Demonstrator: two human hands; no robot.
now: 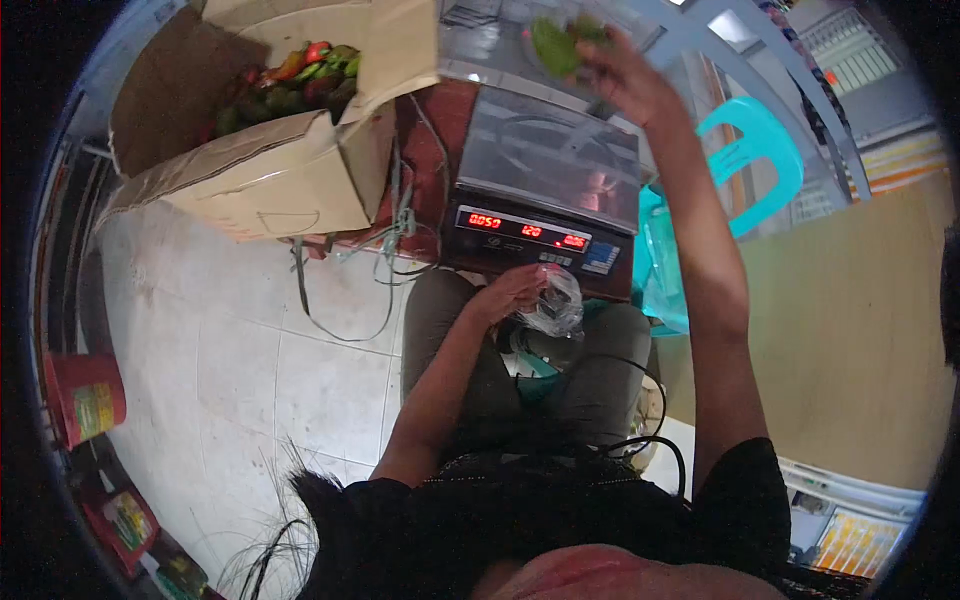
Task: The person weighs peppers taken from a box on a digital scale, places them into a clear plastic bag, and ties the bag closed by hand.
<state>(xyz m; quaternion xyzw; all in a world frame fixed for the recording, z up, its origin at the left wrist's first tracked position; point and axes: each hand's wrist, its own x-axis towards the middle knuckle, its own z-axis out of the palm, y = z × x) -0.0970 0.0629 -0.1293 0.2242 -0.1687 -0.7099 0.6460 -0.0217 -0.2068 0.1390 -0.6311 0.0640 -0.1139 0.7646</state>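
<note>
Pale square tiles cover the floor (240, 330) on the left, a thin strap (345, 339) hanging in a loop in front of them. At the far left edge stands a red bucket (88, 400) with a yellowish label, and below it in view a second red container (122, 525), also labelled. On the right is a turquoise plastic chair (785, 160) with an opening in its back, just beside a broad, plain tan panel (830, 330). Blue-grey metal bars (820, 95) slant across the upper right, near a white slatted panel (858, 55). An orange-and-white patterned item (865, 540) shows at lower right.
</note>
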